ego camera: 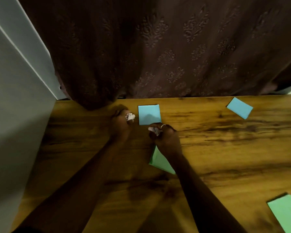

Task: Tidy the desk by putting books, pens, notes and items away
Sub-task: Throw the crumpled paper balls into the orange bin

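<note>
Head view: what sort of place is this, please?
Probably a desk at home: a wooden desktop, a blue note and a green note lying loose on it, and a dark patterned curtain behind.

The table (225, 157) is wood, honey-brown with dark streaked grain, and its smooth top has a soft sheen. The curtain (158, 47) is dark brown matt cloth with raised leafy motifs. The blue note (149, 114), second blue note (240, 107), green note (160, 163) and second green note (286, 214) are smooth matt paper. The left paper wad (130, 116) and right paper wad (154, 131) are white paper, crumpled and rough. The ring (163, 126) looks like shiny metal. The wall (10, 115) is smooth matt grey.
</note>
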